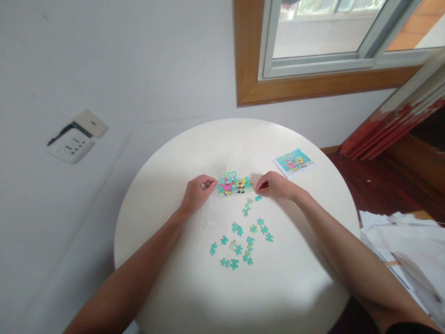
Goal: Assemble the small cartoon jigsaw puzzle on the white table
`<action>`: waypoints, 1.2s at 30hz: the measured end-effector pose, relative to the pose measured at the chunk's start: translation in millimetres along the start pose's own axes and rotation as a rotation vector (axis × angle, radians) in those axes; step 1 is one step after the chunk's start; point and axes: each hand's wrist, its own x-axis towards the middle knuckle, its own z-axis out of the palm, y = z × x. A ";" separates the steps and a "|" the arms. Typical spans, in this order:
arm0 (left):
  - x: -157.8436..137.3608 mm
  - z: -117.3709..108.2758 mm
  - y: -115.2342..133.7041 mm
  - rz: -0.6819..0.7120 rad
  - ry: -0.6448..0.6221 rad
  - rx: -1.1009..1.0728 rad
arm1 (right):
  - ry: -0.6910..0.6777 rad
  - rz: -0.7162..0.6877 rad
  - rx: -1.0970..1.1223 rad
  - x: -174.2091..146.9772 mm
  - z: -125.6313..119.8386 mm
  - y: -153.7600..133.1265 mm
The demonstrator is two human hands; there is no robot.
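Note:
A partly joined jigsaw puzzle (232, 185) with cartoon figures in pink and yellow lies on the round white table (167, 287). At its left edge is my left hand (197, 194), thumb and forefinger pinched together; whether a piece is between them I cannot make out. My right hand (276, 185) is beside the puzzle's right edge, fingers closed and pointing down, their tips partly hidden. Just below those tips lies a teal puzzle piece (257, 198). Several loose teal and pale green pieces (238, 249) are scattered nearer to me, some overlapping or touching.
A picture card (295, 162) with the same figures lies at the table's back right. White wall and a wood-framed window (248, 88) stand behind. Papers (410, 250) are piled right of the table, and a red and white curtain (389, 125) hangs beyond.

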 end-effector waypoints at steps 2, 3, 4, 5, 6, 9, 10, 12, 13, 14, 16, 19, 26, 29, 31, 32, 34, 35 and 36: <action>0.0 0.1 0.7 -0.001 -0.003 0.002 | -0.052 -0.022 -0.039 -2.4 0.3 -4.3; 0.1 0.1 1.2 -0.002 -0.004 0.002 | -0.072 -0.026 -0.074 -3.6 1.1 -6.8; 0.1 0.2 1.8 -0.003 -0.003 0.000 | -0.086 -0.023 -0.120 -4.6 2.2 -9.6; 0.1 0.2 2.4 -0.005 -0.004 -0.001 | -0.094 -0.014 -0.175 -5.6 3.6 -12.6; 0.1 0.2 2.9 -0.008 -0.007 -0.001 | -0.095 -0.001 -0.233 -6.6 5.1 -15.8; 0.3 0.2 3.5 -0.018 -0.021 0.001 | -0.084 0.047 -0.378 -9.1 9.2 -26.4; 0.4 0.2 3.4 -0.020 -0.026 0.001 | -0.088 0.060 -0.413 -9.9 9.9 -29.8; 0.5 0.2 2.9 -0.021 -0.034 0.000 | -0.119 0.080 -0.463 -11.7 10.3 -36.2; 0.5 0.2 2.6 -0.020 -0.036 -0.001 | -0.138 0.085 -0.482 -12.7 10.2 -39.0; 0.5 0.2 2.4 -0.020 -0.038 -0.002 | -0.154 0.088 -0.496 -13.7 10.0 -41.5; 0.4 0.1 2.3 -0.020 -0.037 -0.002 | -0.168 0.102 -0.514 -15.8 9.7 -45.6; 0.2 -0.2 2.6 -0.022 -0.034 0.002 | -0.158 0.131 -0.512 -17.4 9.0 -46.7; 0.4 -0.1 2.6 -0.009 -0.040 -0.006 | 0.051 0.023 -0.048 -1.9 2.5 -13.9; 0.4 -0.2 2.5 -0.011 -0.037 -0.012 | 0.190 0.128 0.218 4.7 3.3 -1.6; 0.4 -0.3 2.6 -0.011 -0.035 -0.015 | 0.215 0.196 0.365 6.1 4.8 0.6; 0.4 -0.4 2.7 -0.010 -0.034 -0.016 | 0.217 0.219 0.415 6.2 5.6 0.2; 0.3 -0.7 3.0 -0.008 -0.034 -0.013 | 0.222 0.250 0.471 5.8 6.6 -1.8; 0.3 -0.8 3.2 -0.007 -0.033 -0.009 | 0.224 0.261 0.484 5.5 6.8 -3.0; 0.2 -0.8 3.5 -0.006 -0.033 -0.005 | 0.226 0.268 0.492 5.3 6.9 -4.1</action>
